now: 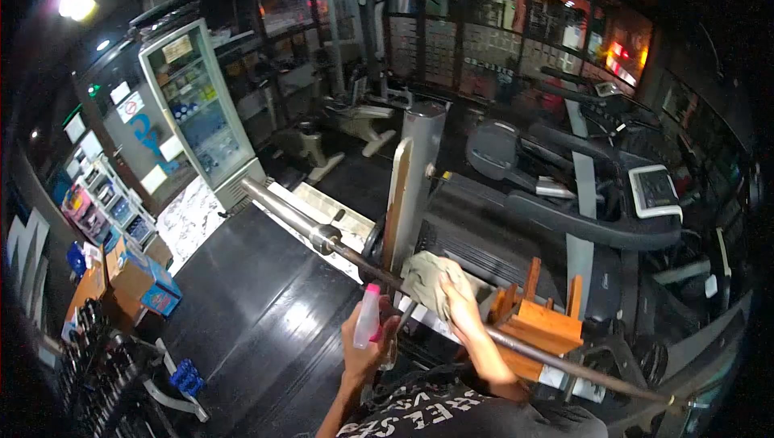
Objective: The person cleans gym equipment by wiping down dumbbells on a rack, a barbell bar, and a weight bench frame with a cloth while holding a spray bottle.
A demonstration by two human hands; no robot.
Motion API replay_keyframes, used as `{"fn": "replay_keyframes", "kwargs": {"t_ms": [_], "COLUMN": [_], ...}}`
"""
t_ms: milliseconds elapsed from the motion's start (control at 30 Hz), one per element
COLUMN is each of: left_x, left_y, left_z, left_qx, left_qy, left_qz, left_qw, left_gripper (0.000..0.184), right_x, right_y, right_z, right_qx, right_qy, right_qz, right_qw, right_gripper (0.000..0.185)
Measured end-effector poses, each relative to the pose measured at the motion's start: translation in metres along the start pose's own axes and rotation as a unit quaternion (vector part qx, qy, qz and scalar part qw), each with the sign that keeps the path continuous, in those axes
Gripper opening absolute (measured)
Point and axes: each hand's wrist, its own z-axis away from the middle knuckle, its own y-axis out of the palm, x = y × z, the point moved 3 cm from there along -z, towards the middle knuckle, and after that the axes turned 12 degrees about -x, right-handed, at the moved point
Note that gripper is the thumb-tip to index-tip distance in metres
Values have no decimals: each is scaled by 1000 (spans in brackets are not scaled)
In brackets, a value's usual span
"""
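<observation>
In my left hand (357, 351) is a translucent plastic bottle (367, 315) with a pink top, held upright with the fingers wrapped around it. My right hand (458, 297) grips a pale, crumpled cloth (426, 278) and presses it around the bar of a barbell (532, 349). The bar runs diagonally from the upper left to the lower right, with a thick metal sleeve (278, 210) at its far end. The bottle is just on the near side of the bar, to the left of the cloth.
A wooden box-like stand (544, 325) is right of the cloth, beside a grey upright post (425, 135). Treadmills (584, 220) fill the right side. A glass-door fridge (197, 107), cardboard boxes (145, 277) and a dumbbell rack (105, 373) stand left of the black floor mat (250, 309).
</observation>
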Motion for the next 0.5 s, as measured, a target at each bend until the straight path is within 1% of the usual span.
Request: {"fn": "replay_keyframes", "kwargs": {"t_ms": [33,67,100,133,167,233,267,300,400,433,467,500], "left_x": [-8,-14,-18,-23,-20,-14,-14,-12,-4,-5,-8,-10], "left_y": [4,10,18,27,32,39,44,48,57,59,61,63], "left_z": [0,2,5,8,9,16,18,19,23,23,23,24], "left_qx": [-11,-9,-7,-32,-44,-36,-48,-52,-72,-84,-89,-93], "left_qy": [4,-19,-43,-23,-24,18,31,29,-40,-41,8,56], "left_qz": [-2,-17,-31,-4,-6,-86,-96,-95,-52,-51,-85,-121], "left_qw": [1000,1000,999,999,999,995,994,994,995,994,992,987], "left_gripper": [37,34,31,27,27,22,18,18,15,15,15,15], "right_x": [1,2,4,33,58,34,39,55,58,56,34,28], "right_y": [-10,-22,-36,-36,-36,-82,-85,-93,-110,-110,-122,-117], "right_z": [3,9,12,23,34,19,14,16,13,14,10,12], "right_qx": [3,-51,-50,-104,-158,-83,-87,-54,-38,-27,-17,-29], "right_qy": [29,81,111,156,201,212,210,261,287,291,284,283], "right_qz": [-30,-60,-51,-26,0,-100,-105,-128,-140,-157,-160,-183], "right_qw": [999,994,991,982,967,969,968,955,947,943,945,941], "right_gripper": [32,34,37,38,40,41,36,34,36,38,43,44]}}
